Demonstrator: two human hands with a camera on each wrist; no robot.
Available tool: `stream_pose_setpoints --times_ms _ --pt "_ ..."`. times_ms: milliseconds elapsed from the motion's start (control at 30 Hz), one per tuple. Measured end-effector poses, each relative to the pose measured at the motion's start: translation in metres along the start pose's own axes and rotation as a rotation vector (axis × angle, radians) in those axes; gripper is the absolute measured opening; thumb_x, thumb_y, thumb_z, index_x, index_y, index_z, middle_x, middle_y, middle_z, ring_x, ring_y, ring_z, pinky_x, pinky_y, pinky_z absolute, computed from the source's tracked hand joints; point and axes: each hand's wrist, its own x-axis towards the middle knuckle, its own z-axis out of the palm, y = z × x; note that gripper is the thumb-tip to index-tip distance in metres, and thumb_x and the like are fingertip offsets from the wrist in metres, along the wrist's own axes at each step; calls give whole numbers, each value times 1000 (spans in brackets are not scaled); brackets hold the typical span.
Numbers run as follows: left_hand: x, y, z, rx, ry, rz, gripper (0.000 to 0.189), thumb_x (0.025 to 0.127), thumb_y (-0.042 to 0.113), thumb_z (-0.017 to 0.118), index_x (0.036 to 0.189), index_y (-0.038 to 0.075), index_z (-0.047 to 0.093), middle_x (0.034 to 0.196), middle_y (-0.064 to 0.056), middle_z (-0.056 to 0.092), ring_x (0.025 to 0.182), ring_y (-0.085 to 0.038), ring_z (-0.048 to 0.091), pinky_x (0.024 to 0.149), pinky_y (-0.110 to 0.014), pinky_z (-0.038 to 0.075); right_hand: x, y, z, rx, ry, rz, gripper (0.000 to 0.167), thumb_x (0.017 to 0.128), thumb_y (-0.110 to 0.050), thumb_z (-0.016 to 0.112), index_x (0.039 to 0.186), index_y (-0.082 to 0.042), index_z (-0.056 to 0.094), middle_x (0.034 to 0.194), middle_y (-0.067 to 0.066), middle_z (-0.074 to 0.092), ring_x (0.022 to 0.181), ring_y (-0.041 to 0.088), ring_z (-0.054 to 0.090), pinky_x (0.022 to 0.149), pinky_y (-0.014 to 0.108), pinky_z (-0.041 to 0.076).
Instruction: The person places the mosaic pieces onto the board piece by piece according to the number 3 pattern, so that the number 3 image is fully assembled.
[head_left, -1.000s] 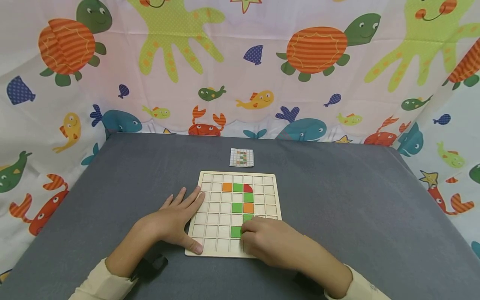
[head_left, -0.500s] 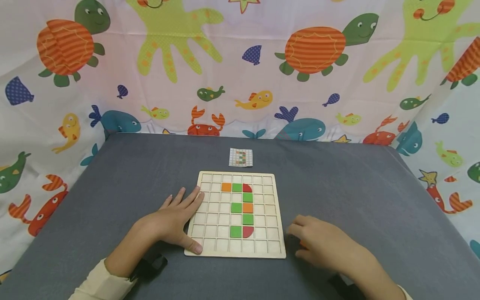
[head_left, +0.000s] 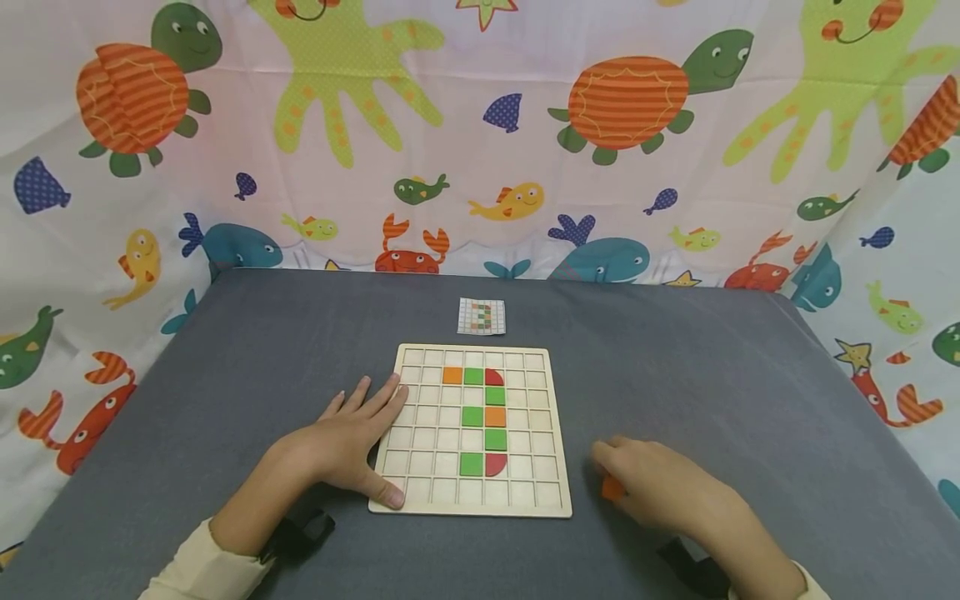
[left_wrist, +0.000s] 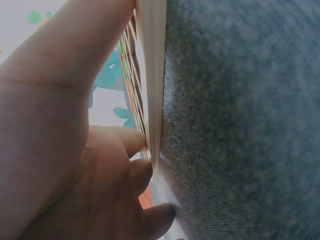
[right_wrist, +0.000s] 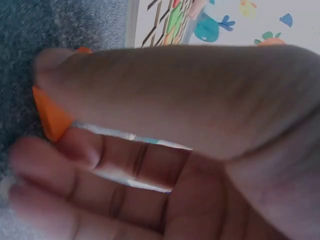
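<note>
A wooden grid board (head_left: 560, 492) lies on the grey table with green, orange and red tiles in several of its cells. My left hand (head_left: 337, 450) rests spread on the board's left edge, its thumb near the lower left corner; the left wrist view shows the thumb and fingertips along the board's rim (left_wrist: 154, 75). To the right of the board, my right hand (head_left: 660, 483) pinches an orange tile (head_left: 612, 487) close over the table. In the right wrist view the orange tile (right_wrist: 50, 117) shows between thumb and fingers, partly hidden by the thumb.
A small paper card (head_left: 482, 317) printed with a coloured grid pattern lies behind the board. A curtain (head_left: 360, 167) with sea animals hangs around the table's back and sides. Dark straps (head_left: 300, 533) sit at the wrists.
My right hand has moved from the board's lower middle to the right of the board. A red quarter-round tile shows where it was, and an orange tile is now in its fingers. The left hand stays put.
</note>
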Motion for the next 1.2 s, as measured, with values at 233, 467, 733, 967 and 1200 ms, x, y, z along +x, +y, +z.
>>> stream_pose_setpoints --times_ms 233,467,733,967,1200 --pt "0 1 -1 2 -3 -3 139 61 77 79 162 10 12 168 -11 1 150 -44 -5 114 -67 3 5 1 -1 25 -10 -45 36 77 -2 83 82 -19 51 74 -11 40 60 5 39 54 24 36" --pt "-1 0 0 6 7 2 139 61 76 79 162 9 12 168 -11 2 150 -45 -4 113 -67 3 8 -1 -2 44 -13 -38 34 77 -1 83 86 -19 55 76 -11 43 61 5 39 54 24 36" --pt "0 -1 0 13 4 -3 139 60 77 79 162 10 12 168 -11 1 150 -44 -4 114 -66 3 10 -1 -2 48 -13 -44 32 77 -3 84 91 -17 59 80 -11 47 62 5 42 55 24 39" --pt "0 -2 1 9 1 -5 140 60 78 78 162 10 11 168 -10 0 150 -44 -5 114 -67 3 13 -3 -5 66 -21 -46 30 78 -5 83 93 -18 62 82 -10 49 64 4 44 56 24 41" --pt "1 -2 1 5 -1 -13 141 59 78 78 163 11 11 168 -10 -1 150 -43 -6 114 -66 2 21 -9 -6 80 -28 -55 28 79 -5 82 93 -18 62 79 -10 48 63 5 44 55 23 40"
